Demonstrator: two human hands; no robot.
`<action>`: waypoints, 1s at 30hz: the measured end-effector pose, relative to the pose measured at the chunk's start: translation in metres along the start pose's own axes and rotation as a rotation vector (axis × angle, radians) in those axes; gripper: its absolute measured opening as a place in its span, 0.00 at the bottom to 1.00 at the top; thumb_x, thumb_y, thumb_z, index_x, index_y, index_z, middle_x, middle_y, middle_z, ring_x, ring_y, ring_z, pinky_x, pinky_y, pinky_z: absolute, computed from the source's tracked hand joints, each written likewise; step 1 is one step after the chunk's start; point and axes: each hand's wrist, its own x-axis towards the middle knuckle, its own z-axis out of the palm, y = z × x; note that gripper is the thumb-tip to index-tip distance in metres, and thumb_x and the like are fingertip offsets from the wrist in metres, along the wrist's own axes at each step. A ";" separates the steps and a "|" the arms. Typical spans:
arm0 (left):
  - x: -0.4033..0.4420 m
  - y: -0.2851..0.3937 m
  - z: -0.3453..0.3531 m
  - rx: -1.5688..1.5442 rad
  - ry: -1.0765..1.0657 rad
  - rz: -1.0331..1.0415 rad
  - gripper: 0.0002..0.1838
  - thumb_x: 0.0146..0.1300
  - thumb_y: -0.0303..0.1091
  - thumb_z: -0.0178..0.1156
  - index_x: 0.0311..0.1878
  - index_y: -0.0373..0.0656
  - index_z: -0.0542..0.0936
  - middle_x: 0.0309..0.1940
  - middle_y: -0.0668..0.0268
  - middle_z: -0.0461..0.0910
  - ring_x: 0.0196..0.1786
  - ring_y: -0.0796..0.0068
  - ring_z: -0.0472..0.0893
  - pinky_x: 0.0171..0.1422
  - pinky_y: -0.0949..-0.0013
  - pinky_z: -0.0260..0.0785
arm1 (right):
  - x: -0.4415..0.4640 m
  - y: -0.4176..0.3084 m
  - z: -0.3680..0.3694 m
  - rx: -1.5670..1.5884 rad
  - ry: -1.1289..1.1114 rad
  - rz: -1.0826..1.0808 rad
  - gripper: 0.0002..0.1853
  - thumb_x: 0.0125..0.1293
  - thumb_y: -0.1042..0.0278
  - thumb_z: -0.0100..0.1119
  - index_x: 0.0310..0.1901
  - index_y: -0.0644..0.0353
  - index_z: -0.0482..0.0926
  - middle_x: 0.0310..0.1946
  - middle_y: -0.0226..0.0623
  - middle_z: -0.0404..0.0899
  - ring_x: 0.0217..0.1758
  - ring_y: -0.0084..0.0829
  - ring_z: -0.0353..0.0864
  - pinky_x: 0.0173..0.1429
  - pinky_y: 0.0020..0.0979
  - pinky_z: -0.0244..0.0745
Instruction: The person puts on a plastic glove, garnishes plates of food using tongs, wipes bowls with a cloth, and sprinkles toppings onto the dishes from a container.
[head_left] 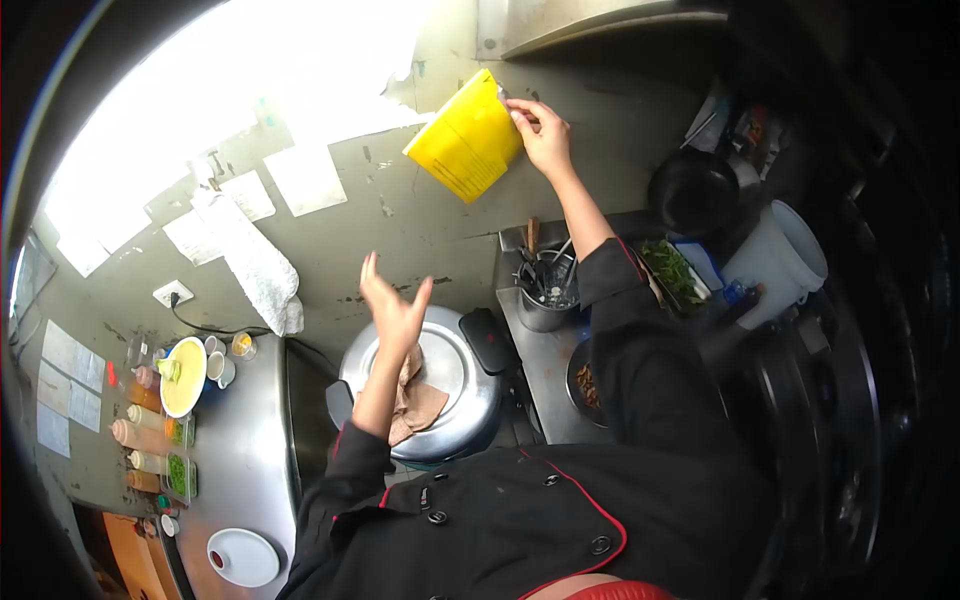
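Note:
My right hand pinches the upper right corner of a flat yellow packet with small dark print, held up in front of the wall. Something pale or silvery shows at that corner. My left hand is raised with thumb and fingers apart, holding nothing. Beneath it is a large pot with a shiny metal lid. A crumpled brownish cloth lies on the lid, partly hidden by my left forearm.
A metal container of utensils stands right of the pot, near a pan of brown food. Further right are greens and a white bucket. Sauce bottles, a yellow plate and a white plate occupy the left counter. A white towel hangs on the wall.

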 end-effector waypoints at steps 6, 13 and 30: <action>0.144 0.041 0.080 -0.842 0.025 0.002 0.25 0.70 0.39 0.51 0.64 0.35 0.62 0.56 0.60 0.72 0.58 0.72 0.71 0.61 0.69 0.64 | -0.008 -0.004 -0.005 0.102 -0.244 0.189 0.11 0.58 0.76 0.62 0.44 0.57 0.81 0.33 0.33 0.80 0.34 0.24 0.80 0.39 0.26 0.76; 0.142 0.038 0.068 -1.284 -0.129 -0.141 0.22 0.73 0.41 0.45 0.63 0.37 0.64 0.57 0.59 0.72 0.57 0.70 0.73 0.62 0.66 0.66 | 0.009 -0.028 -0.036 -0.143 -0.301 -0.318 0.18 0.54 0.74 0.65 0.47 0.44 0.84 0.44 0.31 0.75 0.40 0.31 0.76 0.46 0.30 0.75; 0.154 0.038 0.049 -1.255 -0.346 -0.277 0.25 0.71 0.46 0.48 0.64 0.39 0.63 0.56 0.58 0.72 0.57 0.69 0.74 0.59 0.64 0.71 | 0.034 -0.070 -0.055 -0.432 -0.524 -0.586 0.04 0.48 0.73 0.65 0.28 0.55 0.81 0.37 0.27 0.76 0.46 0.28 0.73 0.50 0.33 0.69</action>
